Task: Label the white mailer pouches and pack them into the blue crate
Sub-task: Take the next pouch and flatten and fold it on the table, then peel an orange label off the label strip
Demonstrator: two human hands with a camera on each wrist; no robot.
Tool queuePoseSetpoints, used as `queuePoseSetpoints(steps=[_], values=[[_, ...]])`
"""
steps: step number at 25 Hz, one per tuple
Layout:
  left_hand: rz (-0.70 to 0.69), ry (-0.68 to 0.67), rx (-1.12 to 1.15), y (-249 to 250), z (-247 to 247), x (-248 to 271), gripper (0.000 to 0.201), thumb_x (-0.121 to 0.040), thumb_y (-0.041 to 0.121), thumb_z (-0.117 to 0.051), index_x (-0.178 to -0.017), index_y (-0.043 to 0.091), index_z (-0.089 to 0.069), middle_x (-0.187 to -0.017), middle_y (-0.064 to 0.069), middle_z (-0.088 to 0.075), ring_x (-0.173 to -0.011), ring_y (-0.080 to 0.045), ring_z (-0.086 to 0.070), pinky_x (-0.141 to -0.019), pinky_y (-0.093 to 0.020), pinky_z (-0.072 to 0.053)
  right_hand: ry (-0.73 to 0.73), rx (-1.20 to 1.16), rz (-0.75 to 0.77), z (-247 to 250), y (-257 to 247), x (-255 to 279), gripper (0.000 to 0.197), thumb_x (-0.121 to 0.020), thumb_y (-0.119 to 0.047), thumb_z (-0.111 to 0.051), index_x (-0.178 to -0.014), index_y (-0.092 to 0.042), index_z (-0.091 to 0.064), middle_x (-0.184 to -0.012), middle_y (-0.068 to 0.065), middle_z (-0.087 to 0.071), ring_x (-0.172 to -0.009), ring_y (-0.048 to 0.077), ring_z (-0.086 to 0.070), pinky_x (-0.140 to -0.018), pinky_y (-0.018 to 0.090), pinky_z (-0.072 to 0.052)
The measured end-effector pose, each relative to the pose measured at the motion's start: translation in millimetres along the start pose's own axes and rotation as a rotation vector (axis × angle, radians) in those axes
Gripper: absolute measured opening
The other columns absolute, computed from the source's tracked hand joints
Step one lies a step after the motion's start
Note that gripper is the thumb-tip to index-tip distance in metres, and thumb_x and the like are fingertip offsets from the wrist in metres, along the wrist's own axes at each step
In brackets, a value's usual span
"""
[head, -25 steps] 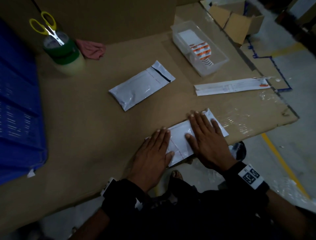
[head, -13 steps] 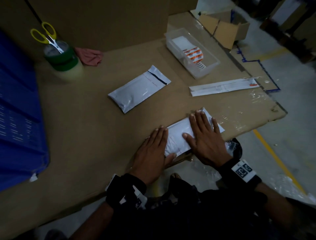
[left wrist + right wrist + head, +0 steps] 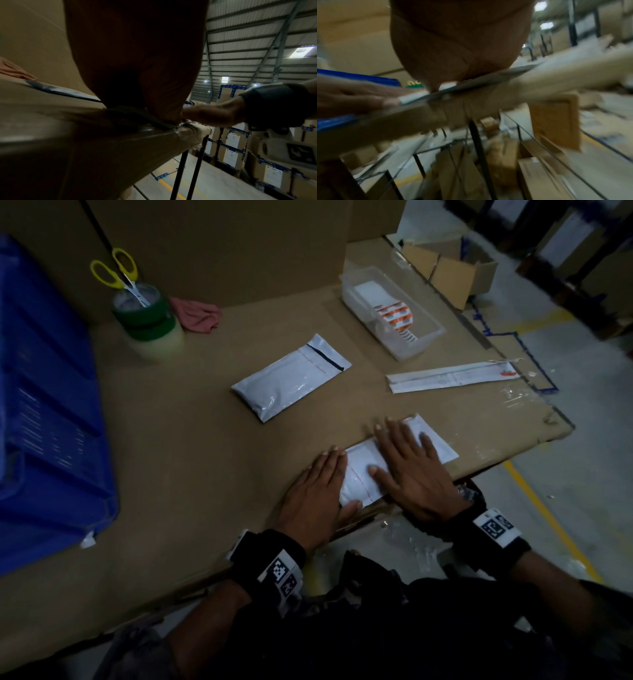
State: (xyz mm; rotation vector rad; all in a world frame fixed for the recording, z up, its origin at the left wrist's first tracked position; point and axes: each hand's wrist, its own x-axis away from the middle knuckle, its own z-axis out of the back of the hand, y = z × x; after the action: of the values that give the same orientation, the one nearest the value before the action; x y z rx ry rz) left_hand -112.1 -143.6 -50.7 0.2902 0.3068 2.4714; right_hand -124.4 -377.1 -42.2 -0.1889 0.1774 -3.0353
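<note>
A white mailer pouch (image 3: 360, 474) lies flat at the near edge of the cardboard-covered table (image 3: 191, 460). My left hand (image 3: 318, 491) lies flat with straight fingers on its left end. Straight fingers of my right hand (image 3: 407, 463) press on its middle and right part. A second white mailer pouch (image 3: 291, 378), with a dark strip at one end, lies further back at the table's centre. The blue crate (image 3: 44, 412) stands at the left edge. In the right wrist view the pouch's edge (image 3: 426, 94) shows under the palm, blurred.
A clear plastic tub (image 3: 394, 313) holding a roll of orange-and-white labels (image 3: 397, 318) sits at the back right. A long white backing strip (image 3: 452, 378) lies near it. Yellow scissors (image 3: 120, 275) stand in green tape rolls (image 3: 147, 316), beside a pink cloth (image 3: 198, 314).
Both hands stay flat on the near pouch. The left hand has slid slightly left, towards the pouch's end. The head view has shifted a little.
</note>
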Motion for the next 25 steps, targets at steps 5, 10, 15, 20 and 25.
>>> queuePoseSetpoints(steps=[5, 10, 15, 20, 25], values=[[-0.002, -0.033, 0.028, 0, 6, 0, 0.098, -0.085, 0.073, -0.007, -0.162, 0.013, 0.003, -0.171, -0.004, 0.001, -0.157, -0.016, -0.001, -0.125, -0.030, -0.010, -0.033, 0.039, -0.068, -3, 29, 16, 0.100, -0.089, -0.089, -0.012, -0.165, -0.027, 0.007, -0.172, -0.005, 0.009, -0.159, 0.016, 0.005, -0.127, 0.048, -0.008], [0.011, -0.083, -0.031, -1, 21, -12, 0.086, -0.102, 0.060, -0.034, -0.161, 0.013, 0.008, -0.170, -0.003, 0.006, -0.156, -0.017, 0.006, -0.123, -0.030, -0.007, -0.073, 0.028, -0.047, 0, 34, 3, 0.101, -0.089, -0.087, -0.012, -0.164, -0.024, 0.013, -0.171, 0.000, 0.014, -0.159, 0.019, 0.010, -0.127, 0.044, -0.002], [-0.028, -0.094, 0.067, -2, 29, -45, 0.079, -0.103, 0.059, -0.025, -0.162, 0.014, 0.000, -0.170, 0.001, 0.002, -0.156, -0.014, -0.002, -0.124, -0.032, -0.016, -0.101, 0.006, 0.018, 20, 48, -25, 0.097, -0.093, -0.084, -0.019, -0.165, -0.023, 0.003, -0.171, -0.001, 0.008, -0.159, 0.020, 0.006, -0.127, 0.048, -0.001], [0.062, -0.133, 0.136, 1, 11, -46, 0.065, -0.103, 0.045, -0.034, -0.159, 0.016, -0.019, -0.163, -0.002, -0.030, -0.146, -0.017, -0.034, -0.102, -0.032, -0.050, -0.035, 0.008, 0.279, 8, 76, -41, 0.081, -0.102, -0.066, -0.016, -0.165, -0.016, -0.011, -0.173, 0.008, -0.006, -0.159, 0.024, -0.007, -0.124, 0.048, -0.019], [0.110, -0.133, 0.177, -4, 4, -51, 0.064, -0.087, 0.085, 0.000, -0.141, 0.064, 0.028, -0.150, 0.043, 0.032, -0.143, 0.015, 0.025, -0.122, -0.026, -0.004, -0.012, -0.023, 0.406, 4, 102, -51, 0.078, -0.102, -0.065, -0.024, -0.163, -0.016, -0.026, -0.169, 0.008, -0.025, -0.156, 0.022, -0.024, -0.124, 0.055, -0.018]])
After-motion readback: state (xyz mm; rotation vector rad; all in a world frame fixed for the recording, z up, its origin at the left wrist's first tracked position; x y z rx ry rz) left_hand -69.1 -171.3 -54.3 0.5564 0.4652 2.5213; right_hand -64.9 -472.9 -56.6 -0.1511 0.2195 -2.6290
